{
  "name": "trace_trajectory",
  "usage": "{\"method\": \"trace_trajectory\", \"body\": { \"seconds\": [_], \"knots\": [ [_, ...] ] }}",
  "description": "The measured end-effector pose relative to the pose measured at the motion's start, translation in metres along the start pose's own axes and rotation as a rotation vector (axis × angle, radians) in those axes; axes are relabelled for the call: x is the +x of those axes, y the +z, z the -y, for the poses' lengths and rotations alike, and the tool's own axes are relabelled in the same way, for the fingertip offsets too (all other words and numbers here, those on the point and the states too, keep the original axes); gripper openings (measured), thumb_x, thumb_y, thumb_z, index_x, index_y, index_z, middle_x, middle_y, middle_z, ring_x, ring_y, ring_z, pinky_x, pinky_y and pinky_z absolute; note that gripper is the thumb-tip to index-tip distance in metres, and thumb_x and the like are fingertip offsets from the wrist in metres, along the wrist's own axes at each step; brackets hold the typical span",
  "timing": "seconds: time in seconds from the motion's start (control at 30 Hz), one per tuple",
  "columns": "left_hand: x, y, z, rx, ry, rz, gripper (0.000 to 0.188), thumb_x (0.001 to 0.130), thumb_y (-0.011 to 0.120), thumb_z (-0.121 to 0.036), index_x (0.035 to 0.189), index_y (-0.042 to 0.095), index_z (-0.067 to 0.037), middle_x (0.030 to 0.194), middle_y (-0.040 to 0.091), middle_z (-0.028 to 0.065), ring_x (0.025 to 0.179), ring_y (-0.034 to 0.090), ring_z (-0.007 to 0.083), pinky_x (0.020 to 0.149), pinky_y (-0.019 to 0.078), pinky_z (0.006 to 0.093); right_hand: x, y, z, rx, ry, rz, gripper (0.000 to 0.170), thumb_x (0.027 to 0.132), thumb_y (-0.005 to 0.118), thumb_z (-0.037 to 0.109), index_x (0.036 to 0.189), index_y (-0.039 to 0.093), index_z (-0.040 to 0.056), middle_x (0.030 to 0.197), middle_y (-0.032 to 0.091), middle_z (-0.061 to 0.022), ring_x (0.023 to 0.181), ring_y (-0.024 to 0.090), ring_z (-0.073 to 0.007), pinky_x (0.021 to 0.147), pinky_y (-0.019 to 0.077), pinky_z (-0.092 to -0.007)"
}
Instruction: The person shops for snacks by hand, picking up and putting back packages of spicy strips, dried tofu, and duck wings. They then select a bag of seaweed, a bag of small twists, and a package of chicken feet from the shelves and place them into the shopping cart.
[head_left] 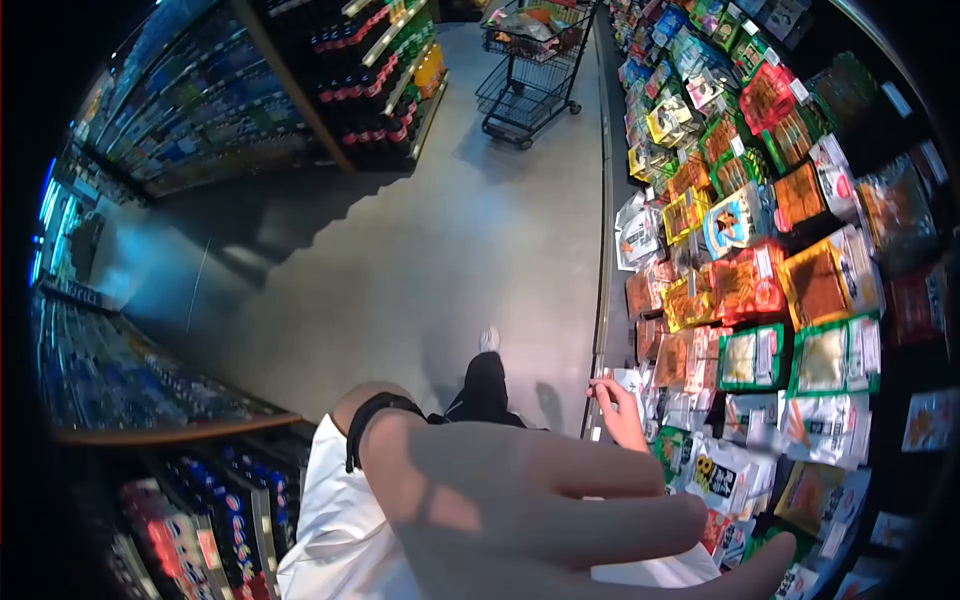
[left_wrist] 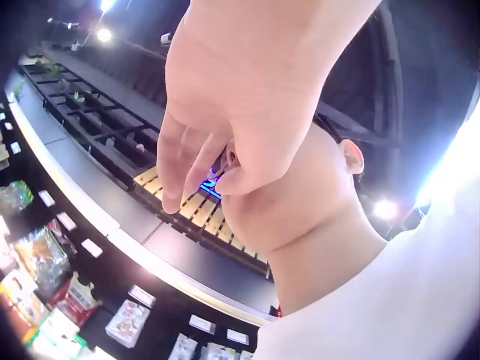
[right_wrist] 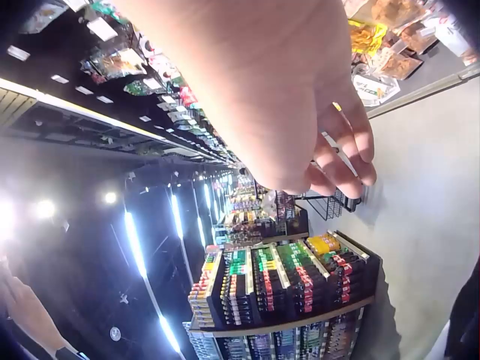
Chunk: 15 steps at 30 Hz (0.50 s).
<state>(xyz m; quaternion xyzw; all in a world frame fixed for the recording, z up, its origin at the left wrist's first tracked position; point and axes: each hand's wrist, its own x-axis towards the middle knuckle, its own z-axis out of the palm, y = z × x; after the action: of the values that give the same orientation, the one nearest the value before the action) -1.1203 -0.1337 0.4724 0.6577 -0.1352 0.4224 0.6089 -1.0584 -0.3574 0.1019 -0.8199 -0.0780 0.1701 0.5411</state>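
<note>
Large and close to the camera, the left hand (head_left: 530,495) spreads across the lower head view, fingers extended, with a dark strap at its wrist. In the left wrist view this hand (left_wrist: 232,105) is in front of the person's chin and mouth, holding nothing visible; whether it touches the face cannot be told. Lower down, beside the shelf of packaged foods (head_left: 752,283), the right hand (head_left: 618,412) has loosely bent fingers and nothing in them. The right wrist view shows the right hand (right_wrist: 277,97) with fingers slightly curled, near the packets (right_wrist: 375,88).
A black shopping cart (head_left: 525,90) with items in its upper basket stands ahead in the aisle. Bottle shelves (head_left: 375,80) stand at the upper left, with more drinks (head_left: 235,530) at the lower left. A foot (head_left: 489,340) is on the grey floor (head_left: 400,260).
</note>
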Motion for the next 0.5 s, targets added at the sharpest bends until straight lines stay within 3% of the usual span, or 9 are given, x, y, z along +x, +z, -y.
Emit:
{"method": "trace_trajectory", "body": {
  "seconds": [0.1,0.23,0.3,0.5],
  "knots": [
    [0.061,0.014,0.11,-0.211,0.37,-0.012,0.028,0.082,0.078,-0.01,0.106,0.065,-0.002,0.08,0.073,0.0102,0.049,0.056,0.0185,0.04,0.0417,0.025,0.08,-0.01,0.018,-0.053,0.071,0.021,0.024,0.106,0.054,0.015,0.116,0.067,-0.0025,0.095,0.074,-0.0095,0.092,0.071,-0.016,0.086,0.0542,-0.0302],
    [0.156,-0.028,0.223,-0.426,0.169,0.538,0.023,0.083,0.07,-0.002,0.105,0.075,-0.005,0.079,0.073,0.0113,0.055,0.065,0.0233,0.047,0.0486,0.0295,0.194,-0.019,0.04,-0.084,0.057,-0.005,0.024,0.104,0.056,0.016,0.115,0.068,-0.0021,0.096,0.075,-0.015,0.096,0.074,-0.021,0.086,0.0552,-0.0325],
    [0.21,-0.03,0.262,-0.446,0.131,0.679,0.024,0.086,0.066,-0.001,0.106,0.078,-0.005,0.08,0.073,0.0134,0.057,0.067,0.0244,0.049,0.0507,0.0308,0.249,-0.028,0.07,-0.076,0.041,0.0,0.024,0.104,0.056,0.015,0.115,0.068,-0.0023,0.096,0.075,-0.0153,0.095,0.074,-0.0219,0.086,0.0551,-0.0325],
    [0.337,0.017,0.38,-0.379,0.283,0.627,0.026,0.083,0.066,-0.001,0.107,0.076,-0.004,0.082,0.072,0.0149,0.058,0.066,0.0235,0.049,0.0503,0.0313,0.387,-0.067,0.116,-0.088,0.026,-0.071,0.025,0.104,0.055,0.017,0.115,0.068,-0.0022,0.096,0.075,-0.0142,0.093,0.072,-0.0208,0.086,0.054,-0.0327]
  ]
}}
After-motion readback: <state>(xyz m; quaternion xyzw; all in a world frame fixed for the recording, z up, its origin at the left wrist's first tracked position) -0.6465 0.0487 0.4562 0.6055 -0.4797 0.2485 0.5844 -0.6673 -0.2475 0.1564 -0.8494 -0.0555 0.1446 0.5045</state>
